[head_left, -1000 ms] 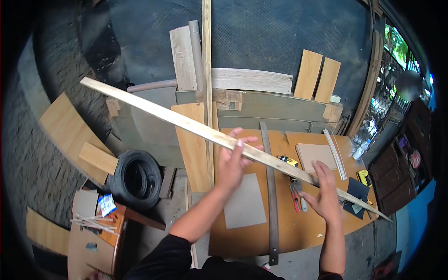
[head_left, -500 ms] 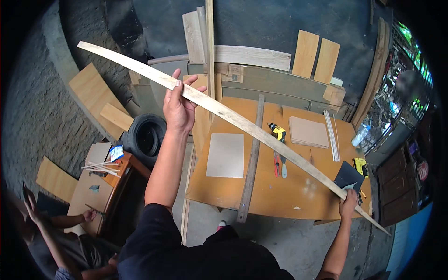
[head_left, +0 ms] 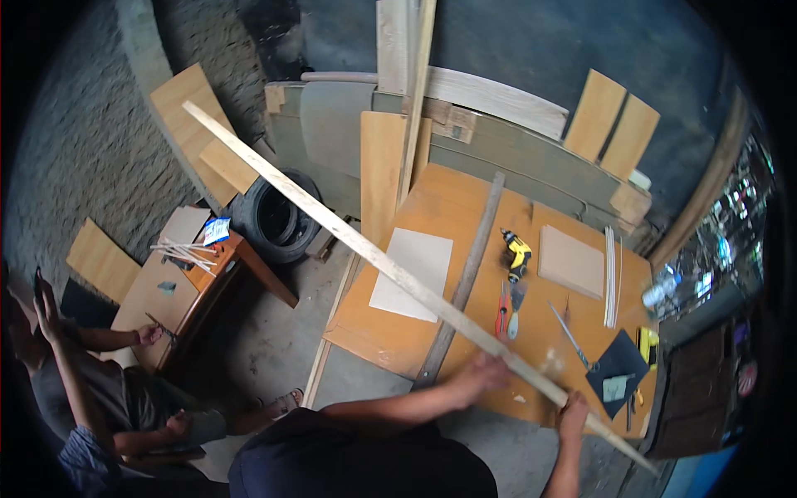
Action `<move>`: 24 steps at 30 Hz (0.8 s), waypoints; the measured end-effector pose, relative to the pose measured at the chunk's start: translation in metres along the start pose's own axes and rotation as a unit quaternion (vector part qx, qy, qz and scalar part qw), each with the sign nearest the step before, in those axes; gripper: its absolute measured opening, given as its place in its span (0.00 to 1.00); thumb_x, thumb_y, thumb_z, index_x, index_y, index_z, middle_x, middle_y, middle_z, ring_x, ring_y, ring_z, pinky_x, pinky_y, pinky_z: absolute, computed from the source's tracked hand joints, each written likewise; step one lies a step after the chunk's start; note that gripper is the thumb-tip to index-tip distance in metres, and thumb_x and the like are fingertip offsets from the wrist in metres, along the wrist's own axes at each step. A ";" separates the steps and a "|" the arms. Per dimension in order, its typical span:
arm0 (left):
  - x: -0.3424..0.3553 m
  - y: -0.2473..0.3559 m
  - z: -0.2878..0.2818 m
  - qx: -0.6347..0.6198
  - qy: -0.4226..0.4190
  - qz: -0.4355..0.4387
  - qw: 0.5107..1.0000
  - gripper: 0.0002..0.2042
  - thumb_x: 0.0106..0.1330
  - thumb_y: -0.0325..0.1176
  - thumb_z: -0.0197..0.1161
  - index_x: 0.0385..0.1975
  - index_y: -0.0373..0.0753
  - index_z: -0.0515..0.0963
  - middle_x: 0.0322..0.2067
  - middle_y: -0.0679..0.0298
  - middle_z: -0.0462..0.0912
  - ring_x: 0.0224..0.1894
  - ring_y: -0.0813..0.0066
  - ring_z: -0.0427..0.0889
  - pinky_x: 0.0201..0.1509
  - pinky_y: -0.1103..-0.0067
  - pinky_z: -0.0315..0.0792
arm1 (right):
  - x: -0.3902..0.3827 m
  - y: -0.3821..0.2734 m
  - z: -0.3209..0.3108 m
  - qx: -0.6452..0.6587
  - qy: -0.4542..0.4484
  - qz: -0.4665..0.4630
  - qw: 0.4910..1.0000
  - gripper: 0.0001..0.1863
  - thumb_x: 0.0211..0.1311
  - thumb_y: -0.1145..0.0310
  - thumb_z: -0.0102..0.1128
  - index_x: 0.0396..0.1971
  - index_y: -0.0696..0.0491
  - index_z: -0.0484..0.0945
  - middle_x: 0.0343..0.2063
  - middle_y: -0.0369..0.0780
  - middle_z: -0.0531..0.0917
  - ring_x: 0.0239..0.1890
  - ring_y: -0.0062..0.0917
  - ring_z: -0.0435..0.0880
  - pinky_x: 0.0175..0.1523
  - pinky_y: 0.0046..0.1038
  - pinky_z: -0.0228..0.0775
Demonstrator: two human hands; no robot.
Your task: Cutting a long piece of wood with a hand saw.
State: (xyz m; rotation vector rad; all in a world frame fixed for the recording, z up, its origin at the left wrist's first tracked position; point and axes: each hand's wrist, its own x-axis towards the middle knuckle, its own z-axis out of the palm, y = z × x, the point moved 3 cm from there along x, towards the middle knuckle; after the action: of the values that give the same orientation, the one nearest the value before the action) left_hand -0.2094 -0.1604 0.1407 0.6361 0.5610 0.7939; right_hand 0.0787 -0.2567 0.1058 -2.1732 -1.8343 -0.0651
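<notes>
A long, pale wooden strip point(head_left: 398, 274) slants across the view, from the boards at upper left to beyond the orange-brown table's point(head_left: 378, 336) near right corner. Toward its lower right end, my right hand point(head_left: 571, 415) is closed around it. My left hand point(head_left: 488, 372) is beside the strip's near edge, left of the right hand. Motion blurs its fingers, so whether it touches the wood is unclear. Under and beyond the strip lie a dark bar point(head_left: 471, 270), a light rectangular sheet point(head_left: 407, 290), a yellow-black drill point(head_left: 517, 256), a red-handled tool point(head_left: 502, 314) and a putty knife point(head_left: 514, 319).
A stack of brown sheets point(head_left: 573, 261), thin white strips point(head_left: 611, 278), a black sheet point(head_left: 610, 357) and a yellow tape measure point(head_left: 647, 347) occupy the table's right side. Another person's hand point(head_left: 149, 334) is at the small table point(head_left: 278, 278) on the left, near a tire point(head_left: 266, 212).
My left hand has left the strip's upper part and come down and right, near my right hand. The right hand keeps its grip. The whole view has shifted, showing more of the left side.
</notes>
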 end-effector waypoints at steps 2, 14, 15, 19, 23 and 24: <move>0.012 -0.027 0.018 -0.016 0.033 -0.085 0.996 0.29 0.73 0.51 0.50 0.69 0.48 0.53 0.58 0.59 0.74 0.55 0.69 0.77 0.57 0.70 0.73 | 0.001 -0.023 0.004 0.066 -0.029 -0.001 0.997 0.12 0.37 0.79 0.62 0.27 0.58 0.74 0.26 0.50 0.76 0.34 0.50 0.76 0.40 0.47 0.66; 0.026 -0.014 0.002 -0.045 0.091 -0.046 0.994 0.30 0.75 0.56 0.38 0.59 0.33 0.64 0.54 0.50 0.75 0.58 0.59 0.76 0.58 0.67 0.75 | -0.021 0.039 -0.012 0.085 -0.033 0.046 0.995 0.48 0.35 0.66 0.77 0.63 0.51 0.65 0.61 0.49 0.67 0.65 0.47 0.61 0.68 0.48 0.50; 0.028 -0.007 0.000 -0.040 0.101 -0.035 0.993 0.29 0.75 0.55 0.37 0.59 0.32 0.64 0.54 0.48 0.75 0.57 0.57 0.77 0.56 0.67 0.77 | -0.033 0.067 -0.009 0.089 -0.051 0.065 0.993 0.50 0.36 0.64 0.78 0.65 0.50 0.62 0.64 0.50 0.63 0.68 0.47 0.57 0.69 0.50 0.47; 0.034 0.010 -0.022 -0.022 0.146 0.002 0.989 0.28 0.75 0.54 0.37 0.57 0.32 0.65 0.49 0.45 0.78 0.51 0.56 0.81 0.48 0.68 0.82 | -0.075 0.161 0.012 -0.027 -0.079 0.131 0.988 0.43 0.41 0.68 0.73 0.63 0.50 0.65 0.61 0.50 0.67 0.64 0.48 0.63 0.66 0.47 0.56; 0.029 0.034 -0.021 0.017 0.190 0.037 0.981 0.28 0.74 0.56 0.38 0.57 0.37 0.66 0.46 0.46 0.80 0.45 0.58 0.84 0.48 0.66 0.82 | -0.077 0.228 0.045 0.012 -0.157 0.128 0.979 0.29 0.46 0.71 0.69 0.53 0.52 0.72 0.52 0.47 0.75 0.57 0.47 0.71 0.64 0.46 0.59; 0.031 0.035 -0.023 0.030 0.210 0.039 0.976 0.28 0.74 0.57 0.39 0.57 0.37 0.65 0.46 0.47 0.80 0.44 0.58 0.84 0.48 0.66 0.81 | -0.079 0.237 0.045 0.008 -0.149 0.056 0.987 0.27 0.47 0.69 0.68 0.51 0.53 0.73 0.49 0.49 0.76 0.57 0.47 0.71 0.64 0.44 0.59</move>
State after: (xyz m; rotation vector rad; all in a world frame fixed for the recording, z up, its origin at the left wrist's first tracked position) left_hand -0.2232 -0.1097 0.1424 0.5494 0.9538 0.9975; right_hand 0.2869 -0.3548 -0.0008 -2.3741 -1.8477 0.3130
